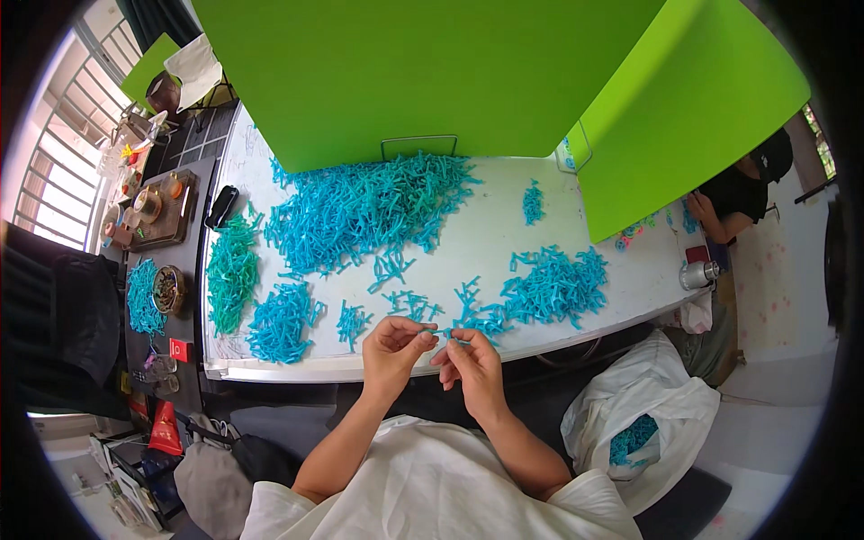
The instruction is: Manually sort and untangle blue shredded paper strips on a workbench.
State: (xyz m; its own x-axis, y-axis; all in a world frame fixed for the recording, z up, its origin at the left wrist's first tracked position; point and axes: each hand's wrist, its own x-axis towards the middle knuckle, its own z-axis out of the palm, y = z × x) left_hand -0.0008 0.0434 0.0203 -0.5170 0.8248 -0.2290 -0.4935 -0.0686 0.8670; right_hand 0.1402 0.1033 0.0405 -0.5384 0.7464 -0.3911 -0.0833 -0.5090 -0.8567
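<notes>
Left hand (394,356) and right hand (472,367): fingers pinching a small blue piece (447,333) between them, at six o'clock on the tabletop (499,229). Large blue pile (351,216): eleven o'clock from hands.

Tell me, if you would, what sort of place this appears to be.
Probably a workroom for sorting or assembling by hand: heaps of small blue pieces lie on a white table, green panels stand over it, and a white sack nearby holds more blue pieces.
</notes>
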